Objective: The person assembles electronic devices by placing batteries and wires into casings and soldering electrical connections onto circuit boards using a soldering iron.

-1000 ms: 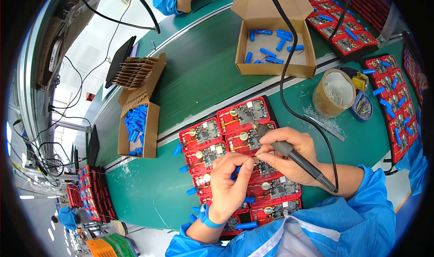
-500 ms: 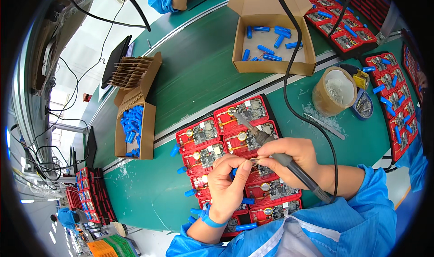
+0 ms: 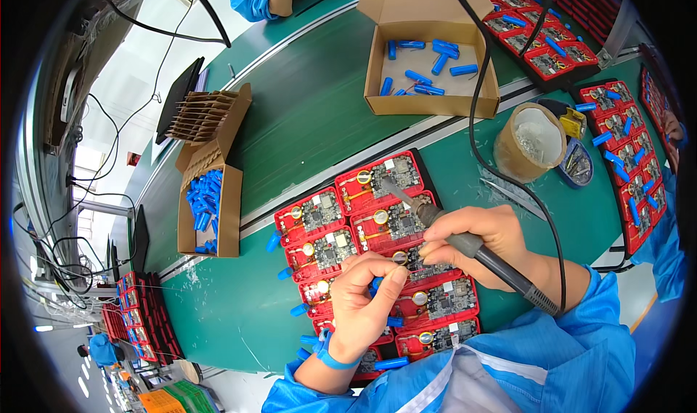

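Right hand (image 3: pixel 485 247): my fingers closed around the soldering iron (image 3: pixel 465 242), a light, stiff tool gripped at its dark handle. Left hand (image 3: pixel 364 304): fingertips pinched a blue cell (image 3: pixel 377 286), smooth, over the red tray of boards (image 3: pixel 377 257) near the table's (image 3: pixel 305 115) front edge.

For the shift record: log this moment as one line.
right hand: grips soldering iron, tip over red circuit boards | left hand: pinches blue cell | surface: green table
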